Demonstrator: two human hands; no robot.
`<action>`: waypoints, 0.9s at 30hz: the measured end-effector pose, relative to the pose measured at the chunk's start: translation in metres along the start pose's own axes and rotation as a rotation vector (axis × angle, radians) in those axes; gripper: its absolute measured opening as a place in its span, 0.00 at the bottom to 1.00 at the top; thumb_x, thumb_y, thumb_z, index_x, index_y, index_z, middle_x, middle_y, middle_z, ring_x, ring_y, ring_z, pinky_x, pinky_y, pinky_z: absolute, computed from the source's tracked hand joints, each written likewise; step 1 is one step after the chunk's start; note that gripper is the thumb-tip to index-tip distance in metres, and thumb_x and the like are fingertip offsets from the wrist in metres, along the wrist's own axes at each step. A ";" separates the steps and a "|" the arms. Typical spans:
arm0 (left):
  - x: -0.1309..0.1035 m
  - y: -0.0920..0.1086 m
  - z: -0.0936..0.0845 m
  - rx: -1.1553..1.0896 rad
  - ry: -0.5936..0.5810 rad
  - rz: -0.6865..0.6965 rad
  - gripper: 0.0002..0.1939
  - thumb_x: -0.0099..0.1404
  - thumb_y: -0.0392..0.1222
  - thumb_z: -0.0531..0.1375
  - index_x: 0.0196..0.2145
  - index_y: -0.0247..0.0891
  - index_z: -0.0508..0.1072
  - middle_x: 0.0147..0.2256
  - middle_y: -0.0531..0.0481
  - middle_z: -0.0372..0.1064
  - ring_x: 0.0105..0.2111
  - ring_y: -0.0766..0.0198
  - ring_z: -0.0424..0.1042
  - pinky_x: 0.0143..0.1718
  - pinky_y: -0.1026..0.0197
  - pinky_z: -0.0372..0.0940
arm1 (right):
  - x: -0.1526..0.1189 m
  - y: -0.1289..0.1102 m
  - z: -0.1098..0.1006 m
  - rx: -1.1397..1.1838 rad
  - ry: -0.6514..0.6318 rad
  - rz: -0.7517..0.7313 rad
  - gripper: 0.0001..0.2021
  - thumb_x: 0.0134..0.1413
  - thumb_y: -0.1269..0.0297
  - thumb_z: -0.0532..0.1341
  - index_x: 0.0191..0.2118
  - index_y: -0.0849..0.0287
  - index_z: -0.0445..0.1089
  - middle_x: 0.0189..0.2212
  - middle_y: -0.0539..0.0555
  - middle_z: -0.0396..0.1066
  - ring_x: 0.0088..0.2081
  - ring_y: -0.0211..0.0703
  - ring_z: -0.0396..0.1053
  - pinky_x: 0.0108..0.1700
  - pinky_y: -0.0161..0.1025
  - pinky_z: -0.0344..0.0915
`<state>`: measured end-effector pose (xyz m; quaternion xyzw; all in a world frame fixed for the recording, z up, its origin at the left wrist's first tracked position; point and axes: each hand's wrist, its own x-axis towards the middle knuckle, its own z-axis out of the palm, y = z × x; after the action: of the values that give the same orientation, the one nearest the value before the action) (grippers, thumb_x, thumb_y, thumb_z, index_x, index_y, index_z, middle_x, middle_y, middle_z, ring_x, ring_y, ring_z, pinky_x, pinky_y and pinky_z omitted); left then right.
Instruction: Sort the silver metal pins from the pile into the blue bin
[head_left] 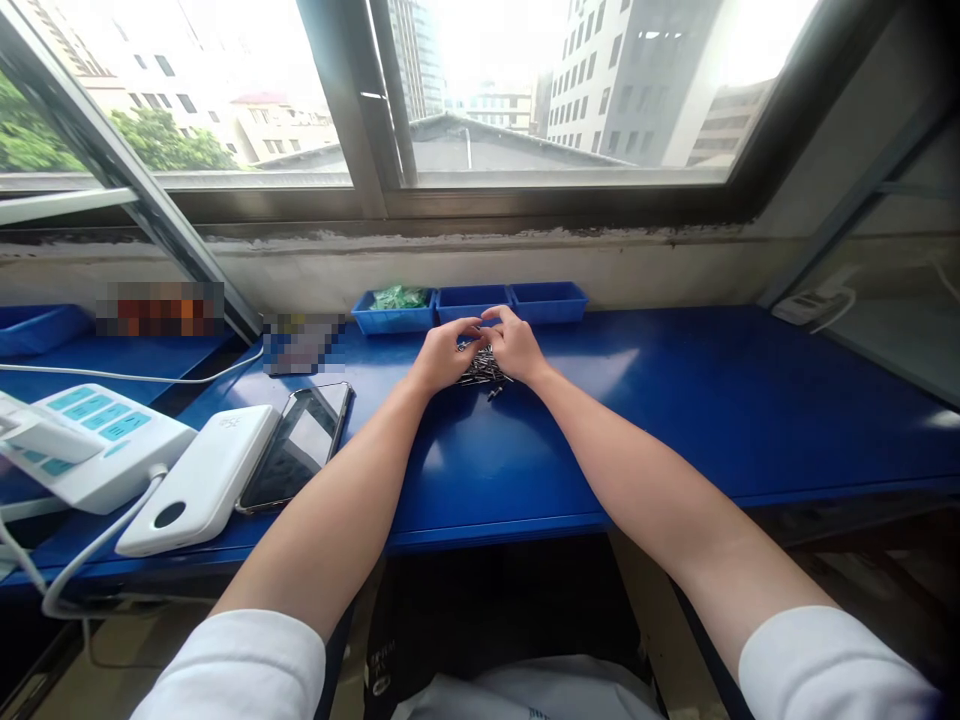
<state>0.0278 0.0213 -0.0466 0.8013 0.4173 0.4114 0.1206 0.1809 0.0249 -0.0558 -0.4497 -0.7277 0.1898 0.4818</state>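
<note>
The left hand (pixel 448 356) and right hand (pixel 517 346) are positioned close together above the worktop (pixel 645 410), with fingers curved toward each other. Whether the fingertips are clamped on a part cannot be determined at this scale. The pile of small metal parts (pixel 486 368) lies on the worktop directly beneath and between the hands. A few loose metal parts (pixel 495 394) lie just off the near edge of the pile. Beyond the hands, three blue bins stand in a row along the wall: the left bin (pixel 394 320) contains green material (pixel 400 297); the middle bin (pixel 472 296) and right bin (pixel 551 304) adjoin it in sequence. To the left of the left forearm, a phone (pixel 298 448) lies face up beside a white power bank (pixel 201 482). Farther left is a white power strip (pixel 120 450) with blue-green socket panels. A window (pixel 367 110) is located above the wall.
</note>
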 end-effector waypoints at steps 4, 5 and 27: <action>-0.002 0.002 -0.001 0.009 0.036 -0.010 0.14 0.60 0.41 0.58 0.43 0.35 0.73 0.35 0.49 0.75 0.36 0.63 0.72 0.41 0.63 0.64 | 0.001 -0.002 -0.002 0.015 -0.034 0.022 0.09 0.55 0.61 0.55 0.39 0.59 0.66 0.24 0.49 0.73 0.28 0.39 0.70 0.35 0.35 0.63; -0.002 0.001 -0.001 0.031 0.051 -0.020 0.12 0.60 0.41 0.57 0.40 0.35 0.74 0.34 0.49 0.75 0.35 0.63 0.72 0.40 0.63 0.64 | 0.001 -0.002 -0.002 0.019 -0.044 0.021 0.09 0.55 0.59 0.55 0.36 0.59 0.66 0.23 0.49 0.72 0.27 0.38 0.69 0.34 0.35 0.63; 0.001 -0.017 0.000 0.224 0.164 -0.141 0.16 0.60 0.45 0.56 0.44 0.36 0.72 0.41 0.46 0.73 0.41 0.59 0.70 0.46 0.60 0.63 | 0.018 0.022 -0.014 0.297 0.223 0.184 0.16 0.43 0.59 0.61 0.39 0.61 0.74 0.37 0.54 0.76 0.39 0.44 0.72 0.45 0.40 0.67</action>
<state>0.0183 0.0325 -0.0551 0.7420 0.5245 0.4168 0.0246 0.2014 0.0494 -0.0550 -0.4566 -0.5899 0.2872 0.6009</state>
